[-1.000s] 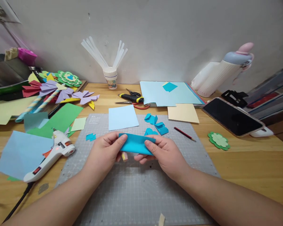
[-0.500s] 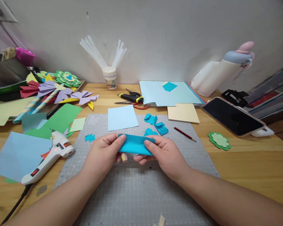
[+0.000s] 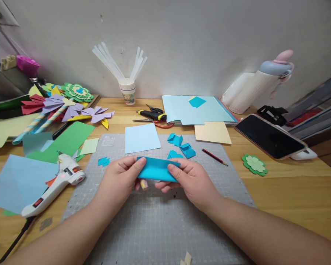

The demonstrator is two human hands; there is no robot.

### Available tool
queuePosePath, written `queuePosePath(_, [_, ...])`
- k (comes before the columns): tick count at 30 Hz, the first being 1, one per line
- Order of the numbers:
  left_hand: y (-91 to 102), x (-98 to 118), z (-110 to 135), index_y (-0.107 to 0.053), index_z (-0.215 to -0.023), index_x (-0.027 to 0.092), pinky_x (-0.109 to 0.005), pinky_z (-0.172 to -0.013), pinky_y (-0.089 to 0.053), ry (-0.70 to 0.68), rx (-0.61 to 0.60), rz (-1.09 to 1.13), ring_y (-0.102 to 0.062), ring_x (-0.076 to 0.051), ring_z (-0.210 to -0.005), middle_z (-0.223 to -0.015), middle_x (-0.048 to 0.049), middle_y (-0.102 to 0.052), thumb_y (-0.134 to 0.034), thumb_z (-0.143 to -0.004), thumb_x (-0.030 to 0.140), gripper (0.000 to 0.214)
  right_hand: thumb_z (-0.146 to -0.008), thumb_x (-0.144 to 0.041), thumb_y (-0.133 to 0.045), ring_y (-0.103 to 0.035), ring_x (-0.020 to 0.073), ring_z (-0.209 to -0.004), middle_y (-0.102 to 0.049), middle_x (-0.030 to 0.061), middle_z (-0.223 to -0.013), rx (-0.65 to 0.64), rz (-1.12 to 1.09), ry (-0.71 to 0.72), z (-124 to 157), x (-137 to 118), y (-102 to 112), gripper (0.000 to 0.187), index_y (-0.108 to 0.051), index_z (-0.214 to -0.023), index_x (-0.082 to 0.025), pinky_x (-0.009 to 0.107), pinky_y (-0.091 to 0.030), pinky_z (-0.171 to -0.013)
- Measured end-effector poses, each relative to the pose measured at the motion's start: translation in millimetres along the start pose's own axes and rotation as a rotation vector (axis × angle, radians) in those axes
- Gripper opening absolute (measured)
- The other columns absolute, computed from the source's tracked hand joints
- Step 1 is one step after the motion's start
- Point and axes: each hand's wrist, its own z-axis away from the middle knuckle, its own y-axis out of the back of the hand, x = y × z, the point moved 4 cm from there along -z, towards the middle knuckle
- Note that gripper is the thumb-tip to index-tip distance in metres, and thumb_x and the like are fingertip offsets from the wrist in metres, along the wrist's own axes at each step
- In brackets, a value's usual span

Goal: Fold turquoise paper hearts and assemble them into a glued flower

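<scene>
Both of my hands hold a folded strip of turquoise paper just above the grey cutting mat. My left hand pinches its left end between thumb and fingers. The right end is pinched by my right hand, thumb on top. A small pale stub shows under my left fingers. Small folded turquoise pieces lie on the mat just beyond the strip, and another lies to the left.
A white glue gun lies at the mat's left edge beside light blue and green sheets. A light blue square, pencil, scissors, cup of glue sticks, phone, green paper flower and paper crafts surround the mat.
Hands and strip keep the same grip; the whole view has shifted slightly left and up with my head.
</scene>
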Motion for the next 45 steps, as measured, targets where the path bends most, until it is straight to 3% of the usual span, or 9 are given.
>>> queuePosePath(4, [1.0,2.6,1.0,-0.061,-0.064,0.017,-0.020,-0.044,-0.037,-0.026,0.024,-0.049,-0.047,-0.011,-0.041,-0.044,0.0020,-0.058,-0.059,-0.080,0.046,0.034,-0.082,-0.046,-0.063,-0.072,0.0200,-0.066,-0.072,0.0053,-0.069,-0.011,0.003,0.005,-0.4,1.2,0.6,0.039,-0.065,-0.104,-0.013,0.033,-0.060,-0.064])
queuePosePath(9, [7.4,12.1,7.7,-0.069,-0.066,0.019,-0.020,-0.046,-0.037,-0.191,0.180,-0.248,-0.049,-0.010,-0.045,-0.046,0.0029,-0.060,-0.062,-0.079,0.039,0.025,-0.084,-0.045,-0.061,-0.072,0.0200,-0.066,-0.073,0.0055,-0.068,-0.006,-0.010,0.032,0.8,0.7,0.7,0.037,-0.066,-0.102,-0.014,0.031,-0.059,-0.062])
queuePosePath(11, [8.5,13.3,8.6,-0.070,-0.066,0.019,-0.020,-0.046,-0.037,-0.209,0.190,-0.250,-0.049,-0.010,-0.045,-0.047,0.0032,-0.059,-0.063,-0.079,0.038,0.024,-0.084,-0.045,-0.061,-0.072,0.0201,-0.066,-0.073,0.0057,-0.067,-0.007,-0.013,0.032,1.2,-0.2,0.2,0.037,-0.066,-0.101,-0.013,0.030,-0.059,-0.060])
queuePosePath(19, [5.9,-2.0,-2.7,-0.067,-0.067,0.017,-0.019,-0.045,-0.038,-0.010,0.025,0.041,-0.047,-0.010,-0.048,-0.055,0.0022,-0.056,-0.067,-0.075,0.046,0.030,-0.081,-0.046,-0.064,-0.072,0.0202,-0.063,-0.072,0.0062,-0.067,0.002,-0.044,0.003,-0.6,-3.7,1.1,0.037,-0.065,-0.095,-0.012,0.030,-0.059,-0.058])
queuePosePath(25, [10.6,-6.1,-7.0,-0.068,-0.072,0.017,-0.017,-0.045,-0.036,0.005,0.133,0.042,-0.043,-0.008,-0.049,-0.057,0.0038,-0.052,-0.073,-0.069,0.047,0.030,-0.079,-0.044,-0.067,-0.072,0.0194,-0.061,-0.072,0.0044,-0.069,0.065,-0.016,0.026,-1.7,-4.5,4.1,0.032,-0.063,-0.087,-0.013,0.029,-0.060,-0.057])
queuePosePath(45, [14.0,-8.3,-9.2,-0.068,-0.071,0.016,-0.019,-0.046,-0.038,0.016,0.156,0.026,-0.045,-0.009,-0.049,-0.057,0.0025,-0.054,-0.075,-0.066,0.050,0.035,-0.081,-0.043,-0.065,-0.072,0.0194,-0.063,-0.071,0.0042,-0.066,0.057,-0.010,0.008,-2.9,-0.7,5.5,0.032,-0.062,-0.090,-0.013,0.028,-0.060,-0.056])
